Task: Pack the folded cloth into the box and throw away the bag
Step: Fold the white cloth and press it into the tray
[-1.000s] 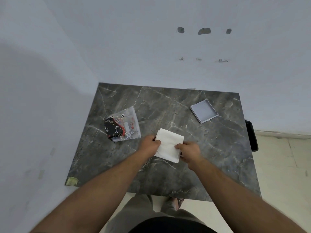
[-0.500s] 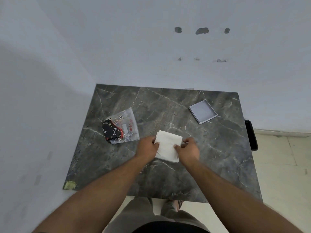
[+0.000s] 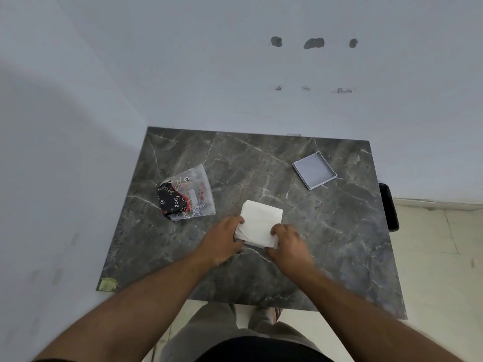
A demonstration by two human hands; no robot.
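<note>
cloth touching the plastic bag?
Apart. Head view shows bare marble table between the white cloth and the bag.

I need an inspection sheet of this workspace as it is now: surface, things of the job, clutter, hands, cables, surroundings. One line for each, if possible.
Surface: dark marble-pattern table, with a small yellowish sticker at its near left corner.
Job's things: white folded cloth lies flat at the centre; shallow grey box open and empty, far right; clear printed bag to the left, with a dark item inside.
Clutter: nothing seen.
Hands: left hand and right hand grip the cloth's near corners.
Cables: nothing seen.
Surroundings: white walls with patched holes; black object beside the table's right edge; tiled floor.
</note>
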